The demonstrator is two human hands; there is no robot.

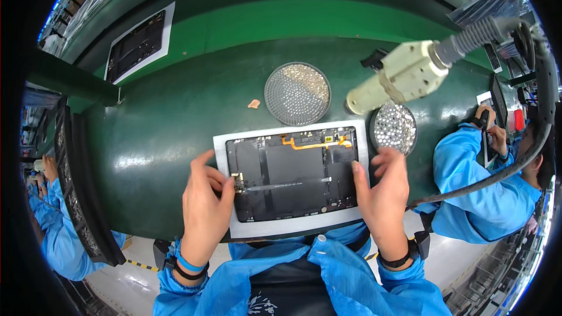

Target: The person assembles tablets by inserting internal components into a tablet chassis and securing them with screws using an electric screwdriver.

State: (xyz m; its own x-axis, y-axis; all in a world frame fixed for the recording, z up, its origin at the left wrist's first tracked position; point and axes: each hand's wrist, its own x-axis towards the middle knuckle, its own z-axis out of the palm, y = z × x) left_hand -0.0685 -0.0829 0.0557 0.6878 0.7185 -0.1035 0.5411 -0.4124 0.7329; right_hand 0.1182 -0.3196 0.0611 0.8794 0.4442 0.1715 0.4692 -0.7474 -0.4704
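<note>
An opened tablet body (295, 169), black with an orange flex cable along its top, lies on a white sheet (298, 228) at the near edge of the bench. At its left edge is my left hand (206, 202), fingers loosely bent and apart, the thumb tip by the tablet's side. My right hand (383, 190) is at the opposite edge. Its thumb reaches the tablet's rim while the other fingers spread over the sheet's border. Neither hand visibly grips anything, though slight contact with the tablet's edges is hard to rule out.
Beyond the tablet sit two round dishes of small metal parts, one wide (297, 95) and one smaller (393, 129). A pale power screwdriver (398, 76) hangs over them. Another tablet body (137, 45) rests back left. A co-worker in blue (480, 181) works at right.
</note>
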